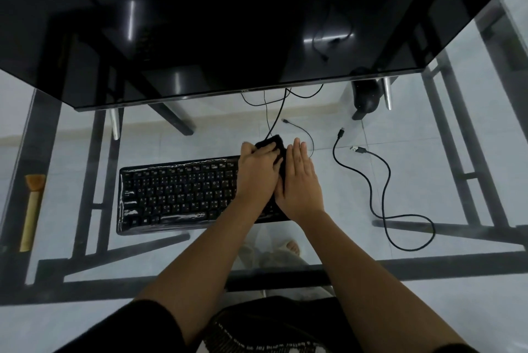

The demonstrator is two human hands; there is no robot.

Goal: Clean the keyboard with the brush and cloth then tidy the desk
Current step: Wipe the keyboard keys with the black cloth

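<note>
**Q:** Keyboard first, please. Where is it?

**A:** Keyboard (183, 195), black, lies flat on a glass desk (428, 158), near the middle and closer to the front edge. Its right end is covered by both hands.

**Q:** What are the hands doing?

**A:** The left hand (257, 169) presses a dark cloth (275, 142) onto the keyboard's right end, fingers curled and clamped on the cloth. The right hand (300, 181) lies flat just beside it, fingers straight and together, resting on the cloth's edge; I cannot tell whether it grips anything.

**Q:** And the brush?

**A:** The brush (32, 209), with a pale handle, lies by the desk's left edge, well apart from the hands.

**Q:** What else is on the desk?

**A:** A loose black cable (383, 195) snakes across the right side. A large dark screen (228, 24) stands along the back edge, thin wires hanging beneath it.

**Q:** How far along is the job?

**A:** Judging by this, wiping is under way. With the brush set aside, brushing may be finished, though that is unconfirmed. Tidying looks still ahead: cable, brush and cloth all remain out.
</note>
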